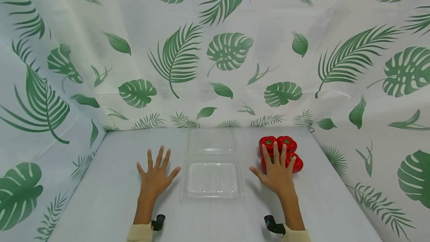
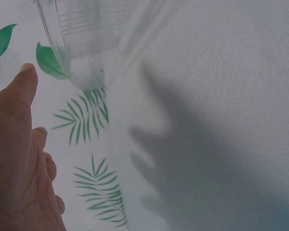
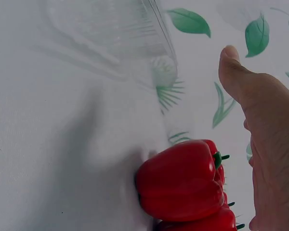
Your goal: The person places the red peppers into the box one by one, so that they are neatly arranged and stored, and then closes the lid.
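My left hand (image 1: 155,178) hovers over the table left of a clear plastic clamshell container (image 1: 213,178), fingers spread and holding nothing. The container lies with its lid (image 1: 211,141) folded back toward the rear wall. To its right, several red bell peppers (image 1: 297,163) with green stems sit in a tight cluster. Above the front of that cluster my right hand (image 1: 278,174) is spread, hiding part of the peppers in the head view. In the right wrist view a gap shows between this hand (image 3: 274,139) and the nearest bell pepper (image 3: 180,180).
A white table (image 1: 114,182) carries everything. Behind it and along both sides hangs a white cloth (image 1: 242,14) printed with green leaves. Black wrist mounts (image 1: 273,225) show beside both wrists.
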Available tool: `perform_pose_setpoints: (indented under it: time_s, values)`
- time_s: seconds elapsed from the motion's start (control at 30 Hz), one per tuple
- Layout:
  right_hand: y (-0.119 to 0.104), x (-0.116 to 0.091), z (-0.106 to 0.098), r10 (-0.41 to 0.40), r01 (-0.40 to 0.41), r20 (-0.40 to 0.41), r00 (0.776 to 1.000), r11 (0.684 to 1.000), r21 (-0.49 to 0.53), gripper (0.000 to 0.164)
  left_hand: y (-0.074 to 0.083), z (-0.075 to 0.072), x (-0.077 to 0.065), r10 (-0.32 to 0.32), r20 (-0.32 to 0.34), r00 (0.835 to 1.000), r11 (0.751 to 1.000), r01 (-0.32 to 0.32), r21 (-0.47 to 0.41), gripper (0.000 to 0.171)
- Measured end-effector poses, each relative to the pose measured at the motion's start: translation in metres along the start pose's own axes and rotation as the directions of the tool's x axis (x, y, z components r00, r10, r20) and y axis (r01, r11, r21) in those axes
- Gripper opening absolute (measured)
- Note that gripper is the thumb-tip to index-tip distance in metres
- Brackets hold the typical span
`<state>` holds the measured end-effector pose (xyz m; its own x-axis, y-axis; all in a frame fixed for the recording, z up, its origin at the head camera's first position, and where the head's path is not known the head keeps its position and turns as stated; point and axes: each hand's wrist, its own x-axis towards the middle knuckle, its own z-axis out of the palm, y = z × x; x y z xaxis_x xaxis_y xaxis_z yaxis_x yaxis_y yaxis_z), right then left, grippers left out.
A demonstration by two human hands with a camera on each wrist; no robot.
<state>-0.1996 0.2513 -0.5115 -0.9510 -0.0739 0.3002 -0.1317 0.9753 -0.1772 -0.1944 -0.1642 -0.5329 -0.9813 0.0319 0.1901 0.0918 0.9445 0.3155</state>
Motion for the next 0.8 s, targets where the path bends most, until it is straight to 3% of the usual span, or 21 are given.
perform_pose_setpoints:
  time_s: [0.23, 0.37, 0.47, 0.57, 0.63, 0.73, 0.8]
  values:
    - [0.007, 0.003, -0.007, 0.097, -0.089, -0.11, 0.989, 0.993, 0.075, 0.085, 0.002, 0.004, -0.002, -0.004, 0.047, 0.999, 0.999, 0.006, -0.033, 0.088]
    - [0.017, 0.004, -0.012, 0.248, -0.216, -0.188, 0.95, 0.96, 0.175, 0.076, 0.007, 0.005, -0.008, 0.02, 0.106, 0.994, 0.983, -0.001, -0.181, 0.088]
    - [0.024, 0.005, -0.015, 0.397, -0.342, -0.191, 0.898, 0.901, 0.267, 0.072, 0.013, 0.008, -0.014, 0.054, 0.136, 0.989, 0.934, -0.002, -0.358, 0.088]
    - [0.031, 0.006, -0.017, 0.53, -0.463, -0.123, 0.839, 0.814, 0.352, 0.069, 0.018, 0.013, -0.022, 0.085, 0.15, 0.985, 0.872, -0.001, -0.49, 0.089]
    - [0.036, 0.005, -0.017, 0.585, -0.512, -0.073, 0.808, 0.757, 0.405, 0.068, 0.021, 0.017, -0.028, 0.103, 0.146, 0.984, 0.844, -0.008, -0.537, 0.091]
    - [0.043, 0.004, -0.014, 0.624, -0.55, -0.011, 0.782, 0.697, 0.46, 0.069, 0.025, 0.023, -0.035, 0.111, 0.13, 0.985, 0.811, -0.014, -0.585, 0.093]
    - [0.047, 0.003, -0.011, 0.633, -0.561, 0.016, 0.774, 0.674, 0.481, 0.069, 0.027, 0.026, -0.038, 0.105, 0.113, 0.988, 0.795, -0.015, -0.606, 0.096]
